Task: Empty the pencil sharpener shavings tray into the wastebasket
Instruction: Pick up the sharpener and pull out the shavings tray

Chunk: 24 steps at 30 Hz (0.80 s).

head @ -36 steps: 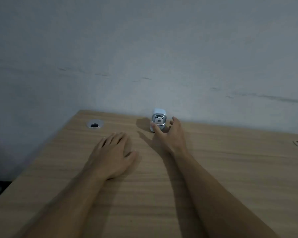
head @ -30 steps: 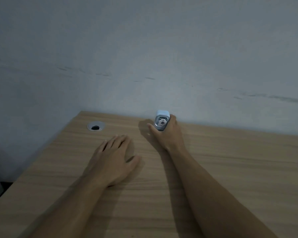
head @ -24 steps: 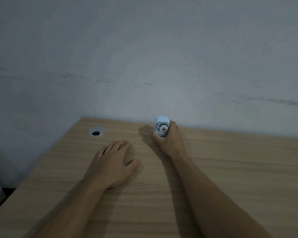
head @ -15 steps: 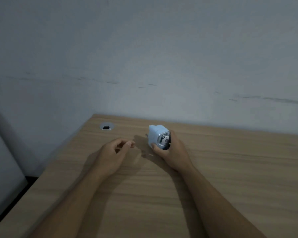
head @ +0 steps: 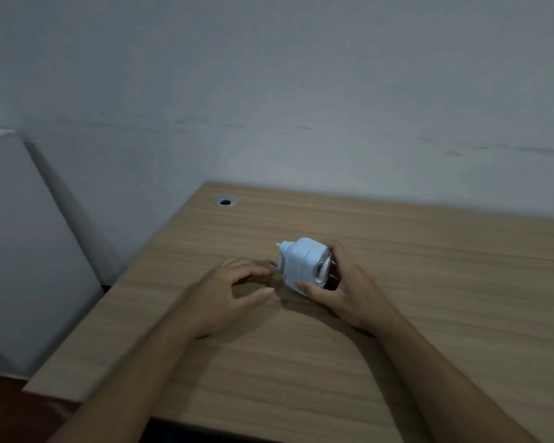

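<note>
Curling around the pale blue pencil sharpener (head: 303,265), the fingers of the right hand (head: 349,292) grip it from the right and from behind, with the thumb (head: 307,287) pressed against its lower front edge and the other fingertips hidden on the far side. One sharpener is in sight, and it is tilted, its rounded body leaning left with a small nub at the upper left and a shiny, silvery round face turned toward the right palm. Whether its base touches the wood or is lifted just clear cannot be told (the shadow under it hides the gap). No brand, label or writing can be read on it; the picture is dim and somewhat blurred. The left hand (head: 227,295) sits just beside the sharpener on its left, holding nothing, its fingers (head: 253,271) loosely half-curled and its thumb (head: 256,294) stretched toward the sharpener without touching it, so the hand forms a slack, open C. Two bare forearms run from the hands down to the bottom edge of the view, the left one crossing the near edge of the desk. Both hands are over one wooden desk (head: 429,314) with a light grain, and the sharpener is near the middle of its visible top, well apart from the one round cable grommet (head: 225,201) at the far left corner. Behind the desk stands a plain grey-white wall (head: 269,91) with faint scuffs, and to the left of the desk a pale flat panel (head: 23,235) leans or stands at an angle above a strip of reddish-brown floor (head: 0,410).
</note>
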Each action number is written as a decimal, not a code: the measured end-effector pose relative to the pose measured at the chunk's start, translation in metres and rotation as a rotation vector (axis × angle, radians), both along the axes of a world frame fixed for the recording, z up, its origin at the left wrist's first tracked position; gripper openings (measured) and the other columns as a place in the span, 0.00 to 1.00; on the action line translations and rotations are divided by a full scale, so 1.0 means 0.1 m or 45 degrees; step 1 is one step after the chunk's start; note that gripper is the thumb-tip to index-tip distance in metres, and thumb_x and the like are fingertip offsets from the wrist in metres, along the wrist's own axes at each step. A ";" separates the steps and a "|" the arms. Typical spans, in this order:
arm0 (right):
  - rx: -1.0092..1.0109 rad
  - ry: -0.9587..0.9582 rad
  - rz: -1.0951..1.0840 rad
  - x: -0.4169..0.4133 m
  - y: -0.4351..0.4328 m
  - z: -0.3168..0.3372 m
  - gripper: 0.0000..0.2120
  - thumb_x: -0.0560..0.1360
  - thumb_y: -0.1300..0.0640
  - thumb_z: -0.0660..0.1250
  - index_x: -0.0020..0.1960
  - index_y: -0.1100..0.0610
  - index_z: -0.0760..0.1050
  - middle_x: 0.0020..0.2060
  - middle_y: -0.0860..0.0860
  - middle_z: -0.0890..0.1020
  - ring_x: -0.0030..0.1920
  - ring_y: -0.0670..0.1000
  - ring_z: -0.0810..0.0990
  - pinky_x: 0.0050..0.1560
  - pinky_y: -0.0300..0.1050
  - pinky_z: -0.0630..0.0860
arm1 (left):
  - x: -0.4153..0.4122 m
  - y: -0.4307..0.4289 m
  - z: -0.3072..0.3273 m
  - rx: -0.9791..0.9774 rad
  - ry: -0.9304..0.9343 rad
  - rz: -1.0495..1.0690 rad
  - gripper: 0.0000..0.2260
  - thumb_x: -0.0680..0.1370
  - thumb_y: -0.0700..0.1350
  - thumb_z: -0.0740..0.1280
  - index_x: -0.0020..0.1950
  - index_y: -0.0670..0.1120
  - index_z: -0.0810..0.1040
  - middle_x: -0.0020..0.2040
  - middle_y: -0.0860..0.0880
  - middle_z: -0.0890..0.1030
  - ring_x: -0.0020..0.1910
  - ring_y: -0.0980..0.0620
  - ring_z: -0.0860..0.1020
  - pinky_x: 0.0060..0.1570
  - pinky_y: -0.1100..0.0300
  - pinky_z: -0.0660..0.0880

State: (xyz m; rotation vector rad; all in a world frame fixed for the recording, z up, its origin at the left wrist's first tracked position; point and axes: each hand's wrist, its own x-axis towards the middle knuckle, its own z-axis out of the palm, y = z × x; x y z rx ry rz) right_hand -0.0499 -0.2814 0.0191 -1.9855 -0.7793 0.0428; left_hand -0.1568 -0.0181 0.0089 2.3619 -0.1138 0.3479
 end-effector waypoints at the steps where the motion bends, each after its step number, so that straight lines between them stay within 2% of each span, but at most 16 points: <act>1: -0.009 -0.011 0.019 0.00 0.00 0.01 0.28 0.75 0.50 0.84 0.70 0.47 0.75 0.58 0.41 0.88 0.56 0.38 0.88 0.54 0.32 0.80 | 0.00 -0.01 0.01 0.016 -0.014 -0.005 0.15 0.80 0.57 0.77 0.66 0.59 0.87 0.62 0.64 0.86 0.69 0.62 0.79 0.71 0.62 0.75; 4: -0.046 -0.041 0.082 -0.02 0.00 0.02 0.29 0.76 0.48 0.84 0.72 0.46 0.76 0.61 0.41 0.88 0.61 0.42 0.87 0.63 0.42 0.83 | 0.00 -0.01 0.01 -0.005 -0.012 0.004 0.18 0.79 0.57 0.78 0.68 0.58 0.87 0.64 0.63 0.86 0.70 0.61 0.79 0.71 0.63 0.75; 6: -0.033 -0.013 0.137 -0.01 -0.01 0.04 0.28 0.76 0.49 0.83 0.73 0.47 0.78 0.63 0.41 0.87 0.64 0.43 0.87 0.66 0.44 0.83 | 0.00 0.00 0.01 -0.004 0.003 -0.002 0.20 0.78 0.59 0.78 0.69 0.58 0.87 0.64 0.62 0.86 0.69 0.60 0.79 0.71 0.60 0.76; 8: -0.026 0.015 0.193 0.00 -0.02 0.05 0.29 0.76 0.52 0.84 0.74 0.49 0.78 0.64 0.43 0.87 0.64 0.44 0.87 0.67 0.42 0.83 | 0.01 0.00 0.01 0.000 0.034 -0.015 0.23 0.76 0.64 0.78 0.69 0.59 0.86 0.64 0.62 0.85 0.69 0.60 0.79 0.70 0.58 0.78; 11: -0.084 0.001 0.251 0.01 -0.02 0.05 0.29 0.75 0.54 0.85 0.73 0.50 0.78 0.62 0.43 0.87 0.62 0.44 0.87 0.63 0.36 0.81 | 0.00 0.01 0.04 -0.035 0.098 -0.035 0.30 0.72 0.71 0.76 0.71 0.62 0.84 0.65 0.64 0.83 0.70 0.62 0.78 0.72 0.54 0.78; 13: -0.114 0.019 0.285 0.01 -0.02 0.06 0.29 0.75 0.55 0.85 0.72 0.50 0.78 0.61 0.45 0.87 0.61 0.46 0.87 0.62 0.39 0.83 | 0.00 0.02 0.05 -0.077 0.118 -0.068 0.30 0.72 0.67 0.79 0.73 0.62 0.83 0.68 0.64 0.83 0.71 0.61 0.78 0.74 0.51 0.77; 17: -0.131 0.065 0.342 0.02 -0.01 0.06 0.32 0.74 0.55 0.86 0.73 0.49 0.77 0.63 0.44 0.87 0.63 0.46 0.87 0.66 0.45 0.84 | 0.01 0.03 0.07 -0.212 0.177 -0.161 0.24 0.75 0.57 0.82 0.71 0.61 0.85 0.69 0.59 0.85 0.71 0.57 0.82 0.74 0.46 0.78; 20: -0.129 0.074 0.358 0.04 0.00 0.04 0.32 0.74 0.57 0.86 0.73 0.51 0.76 0.63 0.46 0.86 0.64 0.47 0.86 0.67 0.44 0.83 | 0.01 0.02 0.08 -0.358 0.193 -0.189 0.22 0.76 0.48 0.83 0.70 0.56 0.87 0.68 0.59 0.87 0.70 0.59 0.84 0.76 0.48 0.78; 24: -0.129 0.103 0.382 0.07 0.00 0.04 0.32 0.74 0.58 0.85 0.74 0.50 0.76 0.64 0.48 0.86 0.65 0.50 0.86 0.69 0.49 0.82 | -0.01 0.02 0.10 -0.410 0.224 -0.194 0.24 0.76 0.44 0.83 0.71 0.54 0.86 0.69 0.61 0.87 0.71 0.61 0.83 0.77 0.52 0.76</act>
